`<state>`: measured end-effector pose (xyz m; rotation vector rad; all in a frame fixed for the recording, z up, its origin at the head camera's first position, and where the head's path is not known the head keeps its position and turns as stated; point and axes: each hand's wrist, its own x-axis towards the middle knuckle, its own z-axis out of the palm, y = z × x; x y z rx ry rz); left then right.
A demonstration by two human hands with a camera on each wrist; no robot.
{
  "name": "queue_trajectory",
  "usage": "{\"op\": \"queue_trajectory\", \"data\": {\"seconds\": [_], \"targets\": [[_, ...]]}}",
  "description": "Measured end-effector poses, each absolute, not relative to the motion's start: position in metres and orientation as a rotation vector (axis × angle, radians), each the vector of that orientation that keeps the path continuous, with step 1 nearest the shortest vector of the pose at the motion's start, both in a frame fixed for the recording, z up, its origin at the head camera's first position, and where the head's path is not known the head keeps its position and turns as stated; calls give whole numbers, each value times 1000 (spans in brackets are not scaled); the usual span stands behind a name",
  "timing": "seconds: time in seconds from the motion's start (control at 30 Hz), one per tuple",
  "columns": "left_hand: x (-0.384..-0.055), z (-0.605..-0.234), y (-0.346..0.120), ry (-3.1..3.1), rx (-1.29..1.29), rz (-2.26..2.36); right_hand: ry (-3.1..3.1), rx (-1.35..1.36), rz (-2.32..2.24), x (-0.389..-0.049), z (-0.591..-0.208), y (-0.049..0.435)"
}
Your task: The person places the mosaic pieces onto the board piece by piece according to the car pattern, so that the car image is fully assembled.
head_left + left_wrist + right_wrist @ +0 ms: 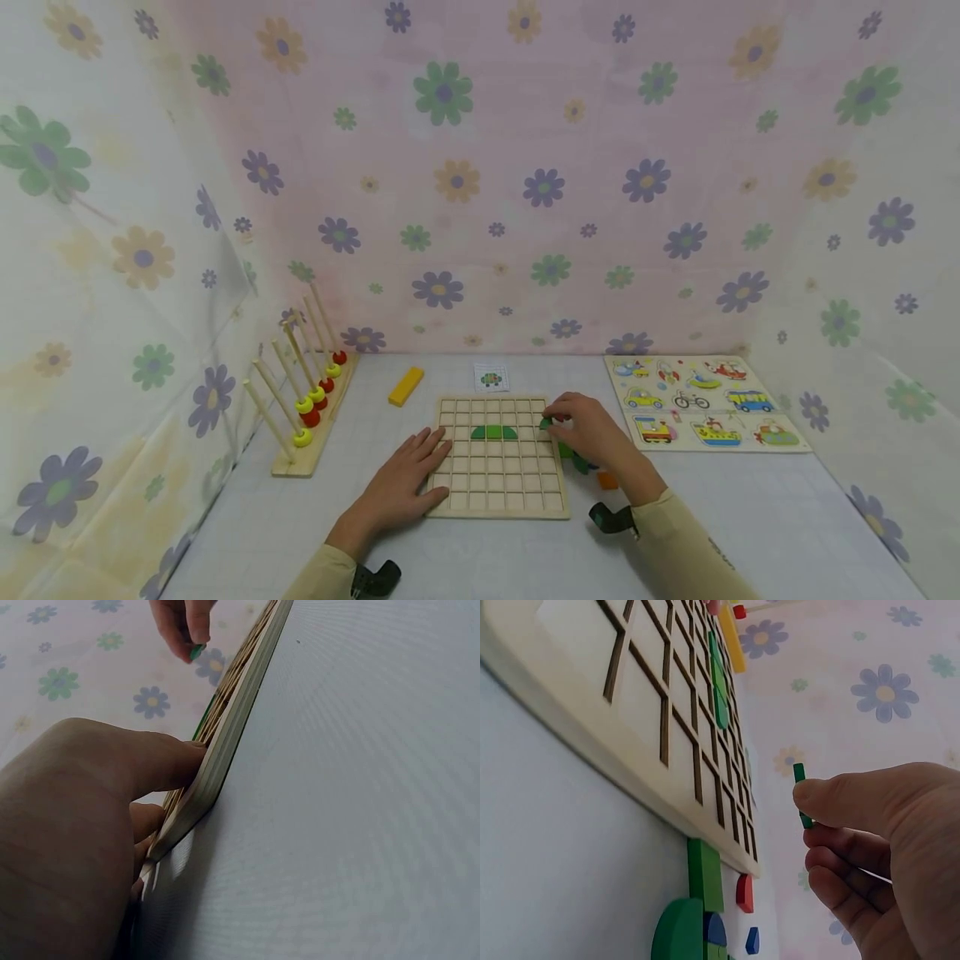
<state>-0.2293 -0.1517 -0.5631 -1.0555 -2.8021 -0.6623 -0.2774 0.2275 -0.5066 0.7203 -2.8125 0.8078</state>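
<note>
A wooden grid board [498, 514] lies flat in front of me, divided into square cells. Three green pieces [493, 432] sit side by side in one of its upper rows. My left hand [401, 483] rests against the board's left edge, its fingers spread and its thumb at the rim near the lower left corner. Over the board's upper right side, my right hand [592, 429] pinches a small green block [799, 772] between thumb and fingers. The block is held clear of the board in the right wrist view.
Loose pieces, including a green block [706, 876] and an orange piece [608, 480], lie right of the board. Behind it are a pattern card [491, 378] and a yellow box [406, 387]. A bead-peg stand [297, 469] is left, a vehicle puzzle [705, 402] right.
</note>
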Motion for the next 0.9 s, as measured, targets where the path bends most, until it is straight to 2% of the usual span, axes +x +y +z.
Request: {"op": "queue_trajectory", "data": {"seconds": [0.9], "targets": [[-231, -571, -154, -2730, -1067, -686, -2766, 783, 931, -263, -497, 182]]}}
